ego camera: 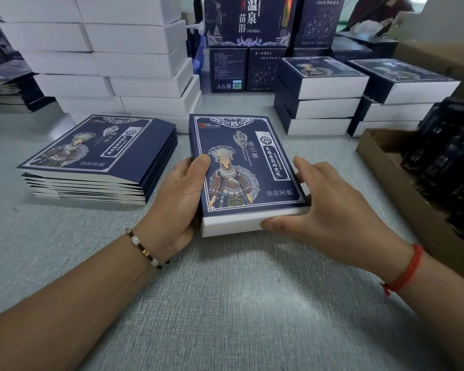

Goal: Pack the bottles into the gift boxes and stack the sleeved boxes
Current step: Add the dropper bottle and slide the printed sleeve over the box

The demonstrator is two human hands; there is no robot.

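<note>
While both hands clasped it, a sleeved gift box [245,174] lay flat on the grey table [225,303]. The left hand [181,195] curled round its left edge; the right hand [330,210] gripped the near right corner (thumb on the white end). Sleeving seemed finished; next likely came lifting it onto the sleeved stacks [322,97] behind.

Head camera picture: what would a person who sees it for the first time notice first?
First, the sleeved box at the table's centre, dark blue with a costumed figure, held between the left hand and the right hand, its white inner box showing at the near end. Next, the pile of flat sleeves at its left, and the stacks of sleeved boxes behind at the right.
</note>
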